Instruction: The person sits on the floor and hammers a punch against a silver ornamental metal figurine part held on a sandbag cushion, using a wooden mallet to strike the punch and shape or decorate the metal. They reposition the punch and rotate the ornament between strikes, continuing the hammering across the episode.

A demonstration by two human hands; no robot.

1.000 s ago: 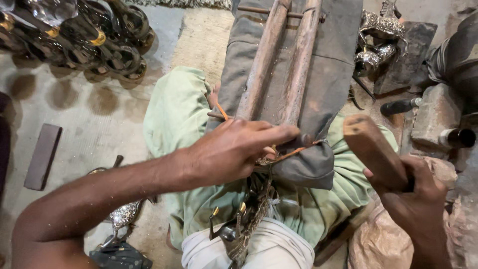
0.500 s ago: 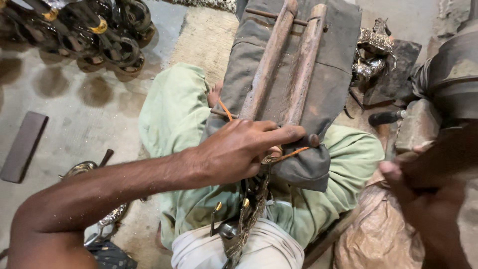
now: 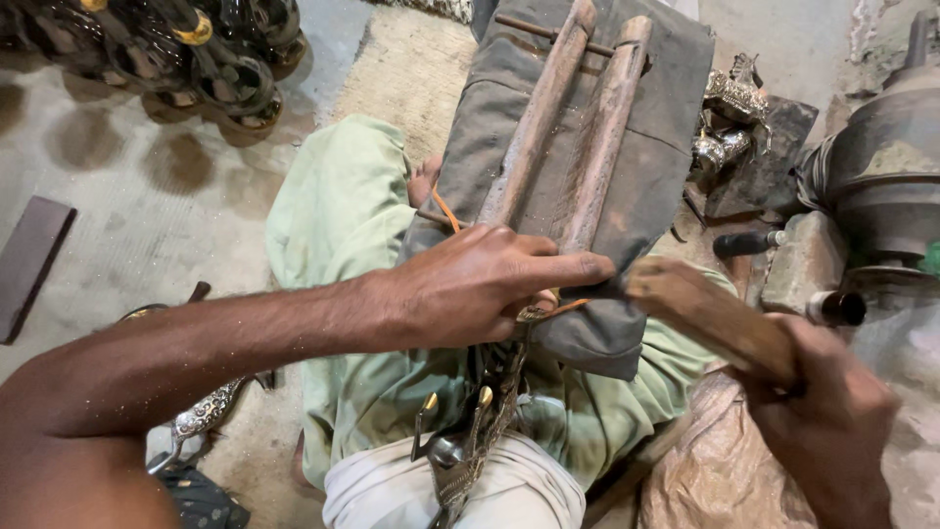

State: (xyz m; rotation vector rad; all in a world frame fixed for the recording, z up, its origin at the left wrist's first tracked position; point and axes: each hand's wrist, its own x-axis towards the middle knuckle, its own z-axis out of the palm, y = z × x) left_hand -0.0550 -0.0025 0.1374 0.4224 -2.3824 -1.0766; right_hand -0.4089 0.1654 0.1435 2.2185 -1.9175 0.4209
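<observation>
My left hand (image 3: 485, 282) presses down on an ornate metal piece (image 3: 468, 446) that lies along my lap, its upper end pinned against two wooden bars (image 3: 573, 127) on a grey cloth pad (image 3: 661, 167). An orange cord (image 3: 446, 209) runs under my fingers. My right hand (image 3: 832, 411) grips a wooden mallet (image 3: 710, 315) by its handle, the head tilted toward my left fingertips, just right of them.
Pale green trousers (image 3: 338, 211) cover my legs. Dark metal vessels (image 3: 186, 49) stand at the top left. A round metal pot (image 3: 886, 181), silver ornaments (image 3: 729, 108) and a stone block (image 3: 798, 263) crowd the right. A flat dark bar (image 3: 29, 264) lies on the floor at left.
My right hand has brought the mallet in from the right edge to just beside my left fingertips. My left hand has stayed on the metal piece.
</observation>
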